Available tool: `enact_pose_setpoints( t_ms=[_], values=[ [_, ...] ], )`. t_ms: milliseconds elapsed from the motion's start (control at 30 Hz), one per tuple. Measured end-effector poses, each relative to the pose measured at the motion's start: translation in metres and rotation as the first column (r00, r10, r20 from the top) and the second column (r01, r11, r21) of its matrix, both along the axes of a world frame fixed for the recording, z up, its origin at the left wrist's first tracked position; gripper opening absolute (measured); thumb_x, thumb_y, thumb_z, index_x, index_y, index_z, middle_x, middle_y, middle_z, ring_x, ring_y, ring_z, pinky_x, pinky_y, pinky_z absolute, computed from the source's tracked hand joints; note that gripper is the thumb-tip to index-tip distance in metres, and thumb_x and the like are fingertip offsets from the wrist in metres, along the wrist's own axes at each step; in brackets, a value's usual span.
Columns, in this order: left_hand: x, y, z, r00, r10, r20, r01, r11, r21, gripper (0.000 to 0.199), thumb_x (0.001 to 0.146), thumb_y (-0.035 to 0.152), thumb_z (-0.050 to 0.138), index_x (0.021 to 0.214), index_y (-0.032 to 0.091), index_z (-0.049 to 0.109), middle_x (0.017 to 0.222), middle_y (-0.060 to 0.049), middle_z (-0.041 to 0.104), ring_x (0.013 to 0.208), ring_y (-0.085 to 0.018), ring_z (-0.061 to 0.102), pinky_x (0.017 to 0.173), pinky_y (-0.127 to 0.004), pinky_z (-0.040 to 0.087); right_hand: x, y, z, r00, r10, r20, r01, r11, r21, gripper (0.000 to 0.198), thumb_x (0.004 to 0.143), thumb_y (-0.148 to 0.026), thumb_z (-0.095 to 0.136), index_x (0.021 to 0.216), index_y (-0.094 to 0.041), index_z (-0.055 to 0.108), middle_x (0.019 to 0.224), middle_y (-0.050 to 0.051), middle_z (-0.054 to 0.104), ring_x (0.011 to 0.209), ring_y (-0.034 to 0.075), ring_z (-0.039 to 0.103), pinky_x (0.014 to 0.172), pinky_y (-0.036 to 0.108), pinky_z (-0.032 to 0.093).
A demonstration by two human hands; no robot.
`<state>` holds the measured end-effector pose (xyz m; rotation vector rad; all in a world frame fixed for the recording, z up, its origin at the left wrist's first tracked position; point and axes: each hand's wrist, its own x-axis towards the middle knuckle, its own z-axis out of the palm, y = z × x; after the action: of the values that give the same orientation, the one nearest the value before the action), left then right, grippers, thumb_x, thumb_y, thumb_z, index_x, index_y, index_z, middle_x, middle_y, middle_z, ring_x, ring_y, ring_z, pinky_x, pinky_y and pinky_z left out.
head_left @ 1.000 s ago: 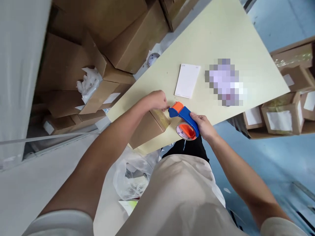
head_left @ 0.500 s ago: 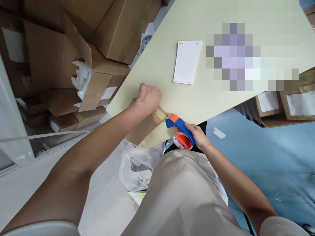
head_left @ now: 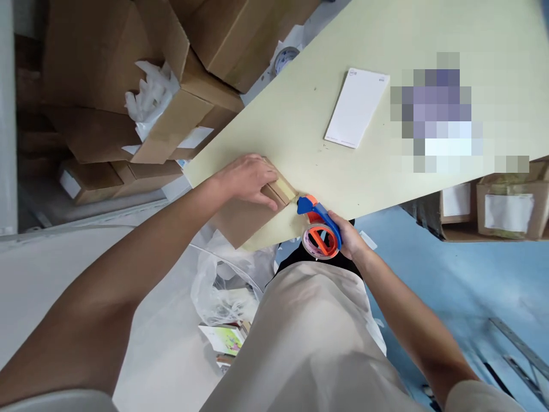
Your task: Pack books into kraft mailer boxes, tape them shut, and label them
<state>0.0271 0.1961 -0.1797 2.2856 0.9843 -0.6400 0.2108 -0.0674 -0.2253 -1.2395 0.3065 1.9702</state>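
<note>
A small brown cardboard box [head_left: 245,222] lies at the table's near corner, with a strip of yellowish tape [head_left: 283,187] along its top. My left hand [head_left: 249,178] rests on the box, thumb apart from the other fingers, which lie over its top. In my right hand [head_left: 348,237] is a blue and orange tape dispenser [head_left: 323,216], gripped by its blue handle. It carries a roll of clear tape [head_left: 315,243]. The dispenser's head is close to the box's right end; whether tape joins the two is too small to tell.
A white pad of paper [head_left: 358,109] lies on the pale table [head_left: 295,126]. Open cartons [head_left: 171,123] with white packing stand at left, and more boxes [head_left: 510,203] at right. A clear plastic bag [head_left: 223,292] sits below the table edge. Part of the table is pixelated.
My left hand has gone from a closed fist on the box to spread fingers on top of it. The tape dispenser has turned slightly, still in my right hand. The view has shifted.
</note>
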Motion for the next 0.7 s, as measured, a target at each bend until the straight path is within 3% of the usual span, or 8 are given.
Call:
enact_pose_setpoints(
  t_ms=[100,167,267,333,400,533,600,700],
  values=[
    [0.01,0.012,0.016,0.992,-0.118,-0.044,0.119,0.993,0.006,0.047,0.083,0.057,0.045,0.1,0.021,0.069,0.098,-0.003,0.067,0.112,-0.026,0.056,0.095,-0.038,0.035,0.008,0.033,0.003,0.999,0.03,-0.023,-0.03,1.0,0.006,0.04,0.09,-0.051,0.043,0.095,-0.019,0.067,0.1,0.006,0.073,0.097,0.022,0.067,0.086,0.034,0.054],
    [0.014,0.02,0.028,0.991,-0.091,-0.094,0.098,0.993,0.072,0.049,0.077,0.063,0.051,0.102,0.024,0.069,0.098,-0.004,0.069,0.108,-0.028,0.058,0.092,-0.038,0.037,0.017,0.066,0.004,0.997,0.073,-0.003,-0.073,0.997,0.021,0.041,0.089,-0.053,0.043,0.093,-0.02,0.066,0.097,0.006,0.073,0.095,0.022,0.067,0.086,0.035,0.053],
    [0.012,0.024,0.038,0.986,0.115,-0.121,-0.088,0.973,0.212,0.055,0.077,0.066,0.049,0.11,0.024,0.067,0.104,-0.008,0.069,0.104,-0.03,0.059,0.088,-0.038,0.041,0.03,0.125,0.005,0.982,0.167,0.088,-0.173,0.982,0.072,0.041,0.088,-0.056,0.044,0.09,-0.021,0.065,0.089,0.005,0.073,0.092,0.023,0.067,0.085,0.037,0.053],
    [0.011,0.018,0.04,0.963,0.265,-0.055,-0.235,0.92,0.315,0.058,0.084,0.061,0.042,0.124,0.024,0.058,0.117,-0.011,0.065,0.111,-0.031,0.056,0.09,-0.04,0.041,0.037,0.161,0.007,0.958,0.237,0.161,-0.254,0.962,0.098,0.041,0.086,-0.059,0.046,0.088,-0.022,0.064,0.085,0.005,0.072,0.089,0.024,0.067,0.081,0.039,0.054],
    [0.012,0.006,0.039,0.95,0.311,0.043,-0.303,0.873,0.383,0.059,0.088,0.055,0.041,0.139,0.025,0.043,0.136,-0.011,0.052,0.124,-0.031,0.046,0.097,-0.044,0.036,0.041,0.186,0.008,0.929,0.291,0.231,-0.326,0.936,0.131,0.042,0.082,-0.062,0.05,0.089,-0.023,0.062,0.085,0.005,0.07,0.086,0.024,0.066,0.076,0.039,0.054],
    [0.019,-0.02,0.042,0.977,0.182,0.112,-0.211,0.908,0.361,0.069,0.083,0.052,0.053,0.145,0.031,0.031,0.155,-0.009,0.023,0.137,-0.037,0.025,0.105,-0.055,0.019,0.045,0.2,0.008,0.883,0.238,0.405,-0.37,0.883,0.289,0.041,0.079,-0.064,0.056,0.1,-0.029,0.053,0.095,0.0,0.066,0.087,0.019,0.064,0.075,0.035,0.054],
    [0.021,-0.025,0.043,0.978,0.176,0.115,-0.205,0.918,0.339,0.067,0.082,0.053,0.054,0.143,0.033,0.034,0.157,-0.008,0.019,0.136,-0.038,0.025,0.104,-0.056,0.019,0.048,0.196,0.009,0.866,0.22,0.448,-0.41,0.826,0.387,0.045,0.079,-0.067,0.053,0.105,-0.03,0.051,0.102,0.0,0.064,0.094,0.019,0.063,0.081,0.037,0.053],
    [0.021,-0.026,0.044,0.969,0.213,0.123,-0.243,0.91,0.337,0.064,0.082,0.054,0.052,0.141,0.035,0.037,0.156,-0.007,0.021,0.132,-0.037,0.028,0.102,-0.055,0.021,0.054,0.188,0.012,0.822,0.299,0.484,-0.534,0.699,0.474,0.053,0.076,-0.062,0.059,0.116,-0.029,0.05,0.116,0.004,0.062,0.109,0.024,0.058,0.092,0.043,0.049]
  ],
)
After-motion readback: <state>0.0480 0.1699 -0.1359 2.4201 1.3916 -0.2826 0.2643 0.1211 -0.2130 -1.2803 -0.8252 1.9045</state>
